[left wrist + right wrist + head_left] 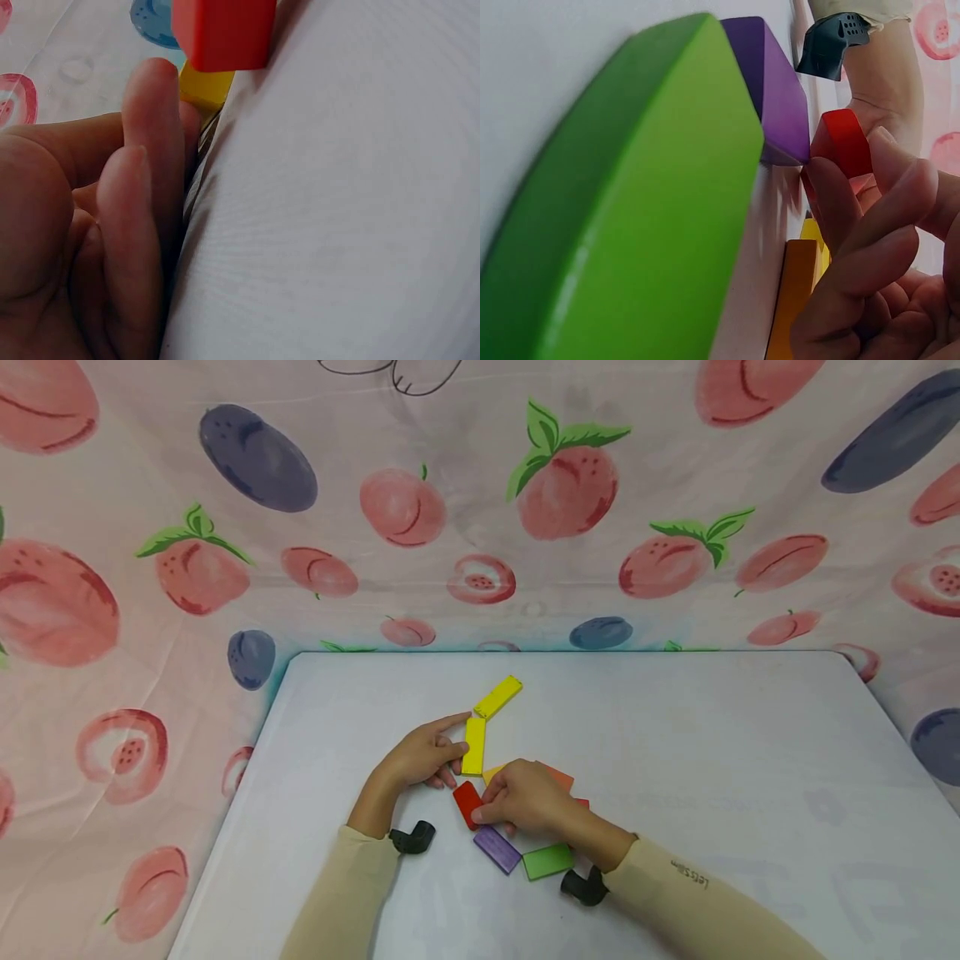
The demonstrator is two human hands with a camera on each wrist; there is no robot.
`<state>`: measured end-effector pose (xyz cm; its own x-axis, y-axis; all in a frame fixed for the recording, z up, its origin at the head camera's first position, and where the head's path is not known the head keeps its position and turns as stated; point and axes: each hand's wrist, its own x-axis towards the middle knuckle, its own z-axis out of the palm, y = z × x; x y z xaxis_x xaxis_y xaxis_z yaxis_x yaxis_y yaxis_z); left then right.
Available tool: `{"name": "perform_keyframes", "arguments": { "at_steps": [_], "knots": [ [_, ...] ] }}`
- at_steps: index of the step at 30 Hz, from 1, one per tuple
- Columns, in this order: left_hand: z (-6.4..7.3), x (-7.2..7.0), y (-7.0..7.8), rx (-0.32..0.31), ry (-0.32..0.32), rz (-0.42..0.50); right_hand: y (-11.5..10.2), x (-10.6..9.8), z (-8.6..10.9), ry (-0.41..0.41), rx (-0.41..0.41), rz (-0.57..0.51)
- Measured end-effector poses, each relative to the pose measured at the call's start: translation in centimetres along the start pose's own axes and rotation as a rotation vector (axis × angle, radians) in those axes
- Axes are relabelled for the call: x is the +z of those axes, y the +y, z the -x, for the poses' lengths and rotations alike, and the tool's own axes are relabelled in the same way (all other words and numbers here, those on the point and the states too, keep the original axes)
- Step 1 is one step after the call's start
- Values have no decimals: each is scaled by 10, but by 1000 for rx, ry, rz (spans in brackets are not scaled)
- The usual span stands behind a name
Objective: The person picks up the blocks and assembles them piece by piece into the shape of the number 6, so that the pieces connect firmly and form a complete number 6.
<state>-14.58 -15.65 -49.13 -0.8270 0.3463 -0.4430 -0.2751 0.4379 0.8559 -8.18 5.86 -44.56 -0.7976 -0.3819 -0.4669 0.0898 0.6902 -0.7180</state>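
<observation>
A red block (467,805) is pinched between the thumb and fingers of my right hand (528,797), and in the right wrist view the fingers curl around that red block (846,142). My left hand (426,755) lies along the left side of a yellow block (474,747). Its index finger reaches to that block's far end, and its thumb is at the near side. Another yellow block (498,697) slants away beyond it. Just below the red block lie a purple block (497,849) and a green block (547,862), end to end.
Partly covered by the right hand are a yellow-orange block (492,774), an orange block (557,776) and a second red block (582,803). The blocks form a curved outline on the white table (712,735). A fruit-patterned cloth (480,510) hangs behind.
</observation>
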Motion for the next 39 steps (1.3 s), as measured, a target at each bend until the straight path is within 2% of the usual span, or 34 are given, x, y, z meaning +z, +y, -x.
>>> {"name": "perform_keyframes", "arguments": {
  "at_steps": [16,21,26,31,34,39],
  "knots": [
    [-1,0,-1,12,1,-7,3,1,-1,75,-32,66],
    [-1,-1,-1,16,4,-9,9,1,-2,85,-76,70],
    [-1,0,-1,16,3,-7,14,1,-2,64,-152,72],
    [-1,0,-1,17,-1,8,18,-2,4,-8,-218,76],
    [-1,0,-1,20,-1,16,19,-2,6,-55,-237,98],
    [-1,0,-2,21,-2,11,18,-1,6,-80,-235,150]
  ]
}}
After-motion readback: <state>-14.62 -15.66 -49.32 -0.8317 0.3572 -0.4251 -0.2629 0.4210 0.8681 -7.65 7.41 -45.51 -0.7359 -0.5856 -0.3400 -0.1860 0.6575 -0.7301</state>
